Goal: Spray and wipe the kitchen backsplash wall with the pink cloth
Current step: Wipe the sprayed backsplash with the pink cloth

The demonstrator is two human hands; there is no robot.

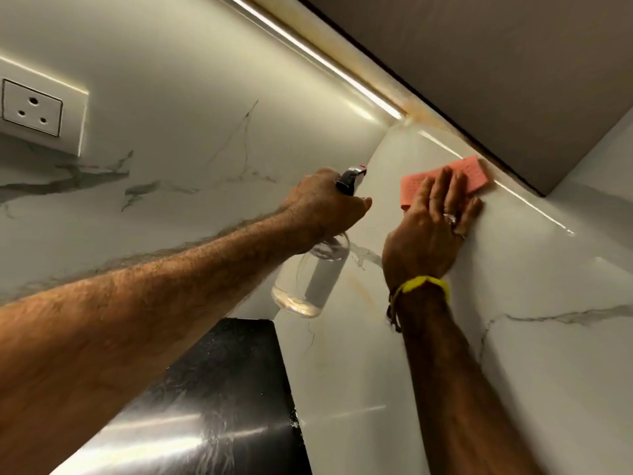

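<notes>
The backsplash wall (534, 279) is glossy white marble with grey veins and turns a corner near the middle. My right hand (431, 224) lies flat with straight fingers and presses the pink cloth (469, 173) against the wall, just under the upper cabinet's edge. My left hand (325, 204) grips the neck of a clear spray bottle (310, 279). Its black and silver nozzle points toward the corner, left of the cloth. The bottle hangs below my fist and holds clear liquid.
A brown upper cabinet (496, 80) overhangs the wall, with a lit light strip (308, 53) along its underside. A white socket plate (32, 111) sits on the left wall. The black speckled counter (222, 389) lies below.
</notes>
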